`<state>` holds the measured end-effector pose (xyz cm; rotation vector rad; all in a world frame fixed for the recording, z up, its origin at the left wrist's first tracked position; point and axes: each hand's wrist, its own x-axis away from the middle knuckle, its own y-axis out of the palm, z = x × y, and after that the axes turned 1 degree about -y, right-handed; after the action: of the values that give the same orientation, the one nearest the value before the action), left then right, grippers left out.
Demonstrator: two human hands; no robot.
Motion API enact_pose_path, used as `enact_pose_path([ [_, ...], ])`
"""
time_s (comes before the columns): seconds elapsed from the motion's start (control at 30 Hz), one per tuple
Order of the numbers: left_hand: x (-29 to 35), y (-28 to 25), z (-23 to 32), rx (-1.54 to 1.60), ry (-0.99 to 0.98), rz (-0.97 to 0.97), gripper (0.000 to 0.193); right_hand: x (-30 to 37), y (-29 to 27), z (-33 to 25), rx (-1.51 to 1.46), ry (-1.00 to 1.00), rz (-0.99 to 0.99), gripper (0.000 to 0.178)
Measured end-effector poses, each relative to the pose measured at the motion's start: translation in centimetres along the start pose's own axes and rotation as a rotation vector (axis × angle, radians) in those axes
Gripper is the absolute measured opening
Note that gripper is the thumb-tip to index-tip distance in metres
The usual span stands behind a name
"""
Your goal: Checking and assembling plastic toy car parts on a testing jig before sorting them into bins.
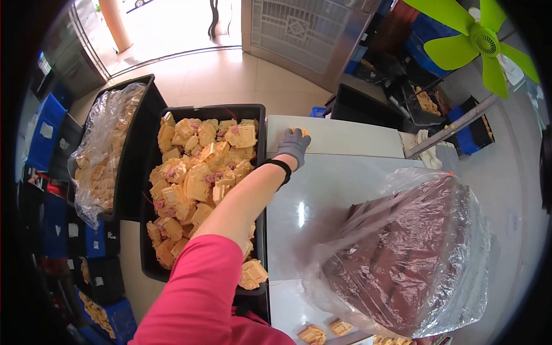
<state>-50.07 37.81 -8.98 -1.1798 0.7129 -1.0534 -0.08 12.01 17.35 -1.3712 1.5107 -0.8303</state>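
My left hand (pixel 294 146), in a grey glove with a black band at the wrist, reaches far forward over the white table (pixel 322 172). Its fingers are curled round a small yellow-tan piece (pixel 305 133), mostly hidden by the glove, at the table's far left corner. Below the bare forearm stands a large black bin (pixel 260 123) heaped with yellow-tan moulded plastic parts (pixel 198 181), some with pinkish bits and thin red wires. One more plastic part (pixel 253 274) lies at the bin's near right corner. My right hand is out of view.
A dark red stack (pixel 397 253) wrapped in clear plastic covers the table's right side. Several parts (pixel 312 334) lie at its near edge. Another black bin (pixel 150 92), lined with plastic film, stands left. A green fan (pixel 484 39) rises at far right, on a slanting pole (pixel 454 126).
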Motion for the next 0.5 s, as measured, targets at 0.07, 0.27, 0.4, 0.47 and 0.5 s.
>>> enact_pose_path([
  [0.07, 1.7, -1.2, -1.9, 0.029, 0.036, 0.030, 0.052, -0.1, 0.2, -1.4, 0.009, 0.021, -0.066, 0.024],
  [0.27, 5.6, -7.1, -10.1, -0.037, -0.008, 0.303, 0.054, 1.1, 0.8, -2.4, -0.109, -0.130, -0.269, 0.020],
  [0.4, 8.8, -12.1, -15.2, 0.049, -0.160, 0.244, 0.073, 2.7, 2.0, -0.1, -0.405, -0.217, -0.397, 0.017],
  [0.47, 13.8, -13.2, -16.1, 0.029, -0.063, 0.468, 0.071, 1.9, 2.3, -1.7, -0.428, -0.310, -0.504, 0.015],
  [0.5, 16.6, -12.1, -16.8, 0.070, -0.055, 0.506, 0.067, 2.5, 2.6, -3.9, -0.410, -0.306, -0.553, 0.013],
])
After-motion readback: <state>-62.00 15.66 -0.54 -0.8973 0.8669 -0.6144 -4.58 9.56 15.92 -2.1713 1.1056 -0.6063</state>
